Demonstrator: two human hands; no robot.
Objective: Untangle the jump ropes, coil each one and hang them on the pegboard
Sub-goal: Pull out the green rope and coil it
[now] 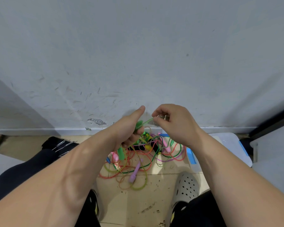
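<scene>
Both bare forearms reach forward from the lower corners and meet near the middle, hands raised side by side and close together but not touching. The left hand (pixel 129 128) has its fingers curled round a green handle (pixel 138 125), its thumb (pixel 140 109) sticking out straight and upward. The right hand (pixel 175 123) is turned back-up with the wrist bent slightly. Its fingers are bunched, and thumb and forefinger pinch a thin green cord (pixel 147 120) that runs from the handle.
</scene>
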